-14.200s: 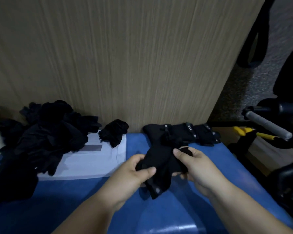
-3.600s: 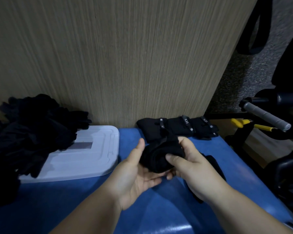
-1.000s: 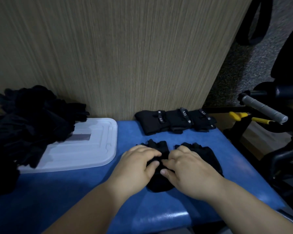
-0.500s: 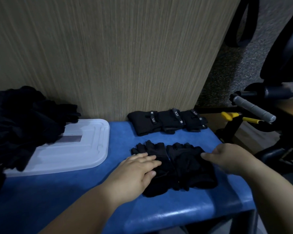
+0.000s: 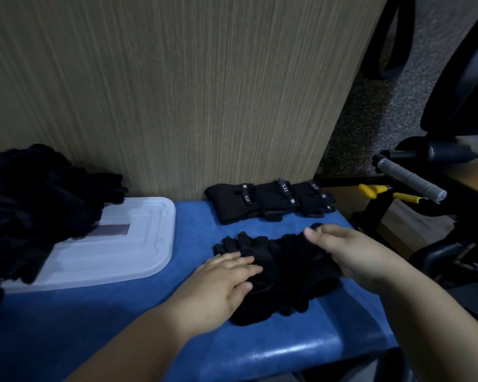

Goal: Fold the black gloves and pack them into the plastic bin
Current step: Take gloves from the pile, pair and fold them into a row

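Covering two gloves: left hand, grip spread flat; right hand, grip slack; three folded gloves behind.

We see two black gloves lying flat and side by side, just right of the white plastic lid. They overlap slightly, and the left one's short fingers point away from us. Right of the lid's far corner sits a neat row of folded black gloves, their straps marked with small pale tabs. A loose heap of black gloves spills over the lid's left part.
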The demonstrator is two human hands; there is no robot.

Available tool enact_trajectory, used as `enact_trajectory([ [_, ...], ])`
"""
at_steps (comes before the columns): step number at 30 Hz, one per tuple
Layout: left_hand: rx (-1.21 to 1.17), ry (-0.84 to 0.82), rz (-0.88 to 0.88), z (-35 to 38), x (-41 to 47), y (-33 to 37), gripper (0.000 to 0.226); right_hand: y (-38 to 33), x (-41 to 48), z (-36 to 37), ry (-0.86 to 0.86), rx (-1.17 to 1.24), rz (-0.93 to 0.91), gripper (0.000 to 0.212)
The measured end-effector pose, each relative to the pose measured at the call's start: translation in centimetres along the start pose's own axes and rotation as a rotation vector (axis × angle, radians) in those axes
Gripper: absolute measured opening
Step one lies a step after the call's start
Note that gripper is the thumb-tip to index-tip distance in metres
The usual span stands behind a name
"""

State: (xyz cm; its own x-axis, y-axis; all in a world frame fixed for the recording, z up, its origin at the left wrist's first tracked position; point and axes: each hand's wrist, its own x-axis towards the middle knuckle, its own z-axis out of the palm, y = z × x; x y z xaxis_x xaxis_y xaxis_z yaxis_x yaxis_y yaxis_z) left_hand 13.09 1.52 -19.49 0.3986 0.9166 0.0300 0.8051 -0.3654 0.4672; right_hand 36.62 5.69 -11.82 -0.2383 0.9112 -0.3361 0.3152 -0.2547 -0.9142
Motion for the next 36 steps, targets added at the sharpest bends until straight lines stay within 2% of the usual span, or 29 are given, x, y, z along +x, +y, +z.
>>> enact_trajectory([
  [1,-0.065,0.007,-0.004,-0.2,0.0,0.0,0.039,-0.1,0.0,0.3,-0.048,0.051,-0.032,0.073],
  [2,-0.156,0.026,-0.027,-0.5,0.0,0.0,0.036,-0.2,0.0,0.6,-0.089,0.112,-0.059,0.071],
  [5,-0.452,0.198,-0.173,-1.5,0.1,0.0,0.02,-0.7,-0.4,1.6,-0.177,0.225,-0.124,0.047],
  [7,-0.54,0.323,-0.275,-1.9,0.1,-0.1,0.021,-0.7,-0.3,2.0,-0.214,0.228,-0.171,0.038],
  [10,-0.596,0.406,-0.376,-2.2,-0.1,0.2,0.025,-0.3,0.2,2.3,-0.04,0.044,-0.161,0.016],
  [13,-0.571,0.46,-0.417,-2.3,-0.2,0.5,0.021,0.7,1.2,2.3,0.137,-0.261,-0.108,0.014],
  [15,-0.565,0.498,-0.429,-2.4,-0.1,0.8,0.013,1.4,1.6,2.7,0.145,-0.372,-0.063,0.02],
  [16,-0.563,0.499,-0.439,-2.4,-0.1,1.0,0.016,1.6,1.6,3.1,0.138,-0.391,-0.045,0.022],
  [20,-0.523,0.414,-0.437,-2.2,0.0,1.2,0.037,1.9,1.6,4.4,0.093,-0.371,-0.049,0.026],
  [25,-0.631,0.444,-0.443,-2.2,-0.1,1.2,0.028,1.6,1.8,4.8,0.109,-0.184,-0.141,0.024],
  [28,-0.447,0.44,-0.431,-2.0,-0.5,0.8,0.028,1.9,2.0,4.9,0.105,-0.289,-0.191,0.019],
  [31,-0.107,0.484,-0.378,-1.5,-0.8,0.6,0.034,2.2,1.9,5.3,0.124,-0.514,-0.217,0.017],
  [33,-0.069,0.543,-0.277,-1.6,-0.8,0.9,0.033,2.2,1.9,5.4,0.195,-0.639,-0.262,0.022],
  [36,-0.108,0.445,-0.1,-1.7,-0.7,1.0,0.043,2.3,2.1,5.2,0.229,-0.656,-0.465,0.029],
])
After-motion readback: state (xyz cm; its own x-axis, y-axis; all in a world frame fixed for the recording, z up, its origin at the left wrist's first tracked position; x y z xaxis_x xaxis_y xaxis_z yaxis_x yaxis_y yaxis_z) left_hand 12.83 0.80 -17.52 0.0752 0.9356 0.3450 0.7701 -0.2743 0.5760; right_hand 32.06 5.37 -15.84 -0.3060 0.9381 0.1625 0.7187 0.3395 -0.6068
